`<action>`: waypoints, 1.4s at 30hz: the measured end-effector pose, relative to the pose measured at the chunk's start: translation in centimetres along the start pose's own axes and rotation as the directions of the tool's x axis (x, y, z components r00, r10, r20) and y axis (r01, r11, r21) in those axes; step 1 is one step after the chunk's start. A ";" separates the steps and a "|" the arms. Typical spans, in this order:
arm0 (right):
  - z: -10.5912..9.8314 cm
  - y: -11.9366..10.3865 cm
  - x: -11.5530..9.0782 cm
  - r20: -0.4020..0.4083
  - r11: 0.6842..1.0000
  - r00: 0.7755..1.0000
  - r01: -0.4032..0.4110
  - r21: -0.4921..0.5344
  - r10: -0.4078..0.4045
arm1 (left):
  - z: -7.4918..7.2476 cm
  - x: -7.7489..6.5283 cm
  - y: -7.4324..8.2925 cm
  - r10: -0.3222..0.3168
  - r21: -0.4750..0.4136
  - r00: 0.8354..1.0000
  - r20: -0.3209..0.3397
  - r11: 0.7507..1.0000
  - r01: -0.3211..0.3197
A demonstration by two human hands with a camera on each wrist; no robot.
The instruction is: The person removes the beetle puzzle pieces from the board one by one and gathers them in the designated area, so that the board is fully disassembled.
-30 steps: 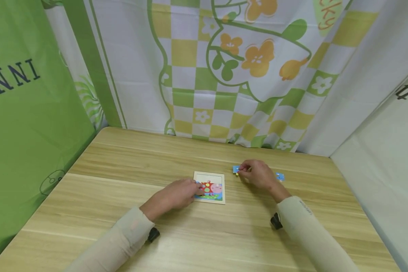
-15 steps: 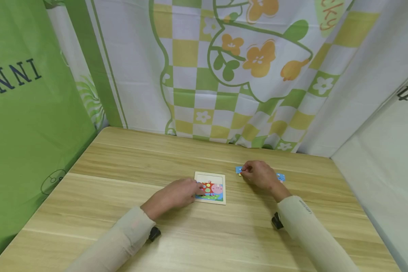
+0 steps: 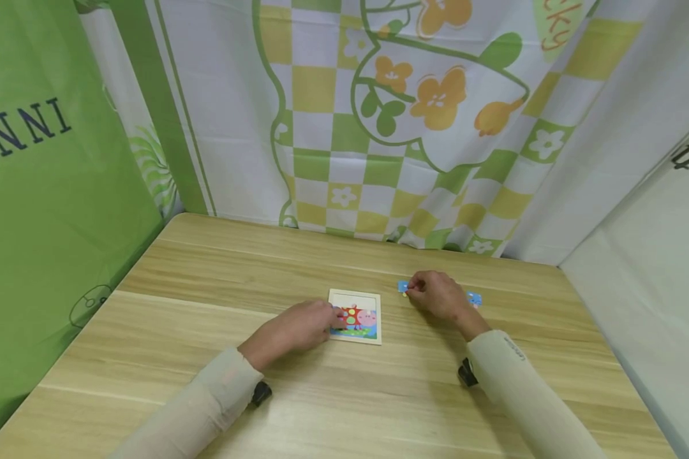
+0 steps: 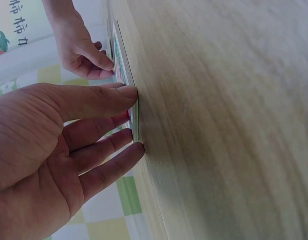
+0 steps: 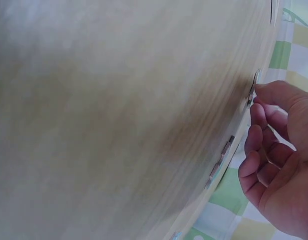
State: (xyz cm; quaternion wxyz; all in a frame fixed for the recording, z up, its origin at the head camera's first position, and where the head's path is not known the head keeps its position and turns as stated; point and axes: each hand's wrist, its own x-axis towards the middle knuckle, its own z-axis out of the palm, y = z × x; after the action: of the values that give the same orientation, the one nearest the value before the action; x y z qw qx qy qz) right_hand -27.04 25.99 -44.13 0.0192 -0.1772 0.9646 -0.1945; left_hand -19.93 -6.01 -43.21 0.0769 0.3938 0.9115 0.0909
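My left hand rests at the left side of a small framed picture puzzle, which lies flat on the table. In the left wrist view its thumb touches the frame's edge and the fingers reach over the pieces, fairly straight. The puzzle shows a pink pig in a spotted red dress, partly covered by fingertips; a pale bare strip runs along the far side. Farther right, my right hand pinches a blue puzzle piece between thumb and index finger, at the tabletop.
Right of that hand lies loose blue puzzle material, partly hidden by the wrist. A patterned curtain hangs behind the wooden table. Green cloth stands at the left, a white panel at the right.
My right hand keeps its pinch on the puzzle piece, with only a slight shift of the fingers early on. The left hand stays on the puzzle frame; the view has shifted slightly.
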 end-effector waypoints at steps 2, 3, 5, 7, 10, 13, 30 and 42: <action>-0.2 -0.2 0.0 -0.010 1.000 1.000 0.006 0.012 -0.006 | 0.0 0.0 0.0 -0.001 0.001 1.000 0.000 1.000 0.001; -0.3 -0.3 0.0 -0.013 1.000 1.000 0.013 0.019 -0.013 | 0.0 0.0 0.0 -0.004 -0.003 1.000 0.000 1.000 0.004; -0.5 -0.8 0.0 -0.017 0.999 0.999 0.029 0.036 -0.029 | -0.1 0.0 0.0 -0.006 0.000 1.000 0.004 1.000 0.006; -0.6 -1.4 0.0 -0.009 0.997 0.999 0.047 0.061 -0.046 | -0.1 0.0 0.0 -0.004 0.004 1.000 0.006 1.000 0.004; -0.6 -2.4 -0.1 0.008 0.993 0.996 0.088 0.083 -0.089 | -0.2 0.0 0.0 -0.002 0.000 1.000 0.005 1.000 0.002; -0.2 -3.4 -0.3 0.024 0.986 0.989 0.145 0.082 -0.147 | -0.1 0.1 -0.1 0.004 -0.012 1.000 -0.002 1.000 -0.004; 1.7 -5.8 -1.8 0.116 0.950 0.943 0.311 0.013 -0.311 | -0.1 0.0 0.2 -0.017 -0.082 1.000 -0.006 0.996 0.016; 1.9 -6.6 -2.2 0.130 0.958 0.950 0.287 -0.001 -0.284 | 0.0 0.0 0.4 0.032 -0.029 0.998 -0.045 0.999 -0.033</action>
State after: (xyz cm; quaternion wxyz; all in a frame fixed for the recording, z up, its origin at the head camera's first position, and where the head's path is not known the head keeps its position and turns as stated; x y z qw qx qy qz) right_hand -22.55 20.35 -43.42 0.0514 -0.3272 0.9274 -0.1740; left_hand -19.61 -5.71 -43.15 0.0607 0.4053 0.9050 0.1143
